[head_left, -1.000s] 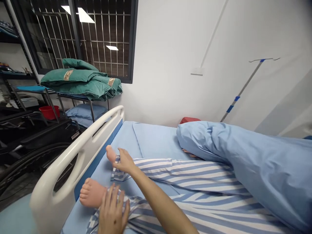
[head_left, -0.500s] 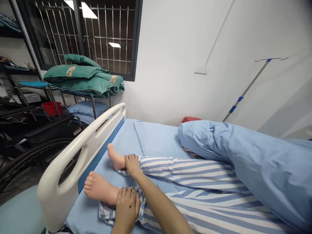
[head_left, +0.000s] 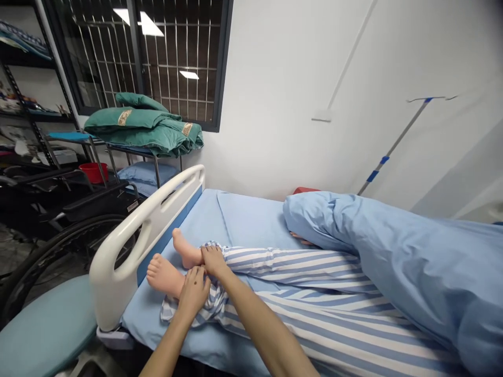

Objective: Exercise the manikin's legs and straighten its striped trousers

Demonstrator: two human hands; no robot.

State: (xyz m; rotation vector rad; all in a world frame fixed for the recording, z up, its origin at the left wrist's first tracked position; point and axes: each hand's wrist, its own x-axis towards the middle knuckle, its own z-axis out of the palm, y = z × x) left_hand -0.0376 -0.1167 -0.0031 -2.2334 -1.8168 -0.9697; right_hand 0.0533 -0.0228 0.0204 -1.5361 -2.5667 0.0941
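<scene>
A mannequin with smooth pink feet lies on the bed in blue-and-white striped trousers (head_left: pixel 314 262). My left hand (head_left: pixel 195 289) is wrapped over the ankle of the near foot (head_left: pixel 165 277), at the bunched trouser cuff (head_left: pixel 170 309). Just beyond it, my right hand (head_left: pixel 213 260) grips the far leg above the far foot (head_left: pixel 184 249), fingers curled over the ankle. The two feet lie close together, toes toward the footboard. Both palms and the undersides of the ankles are hidden. A light blue quilt (head_left: pixel 377 246) covers the upper legs at the right.
A white footboard (head_left: pixel 118 251) closes the bed's left end. Beyond it stand a wheelchair (head_left: pixel 78 225), a teal round seat (head_left: pixel 51 324) and a rack with folded green bedding (head_left: pixel 149 125). An IV pole (head_left: pixel 387 157) rises behind the quilt by the wall.
My left hand and the near foot have come closer to the far foot and my right hand. My right hand keeps its hold on the far ankle. The view has shifted slightly.
</scene>
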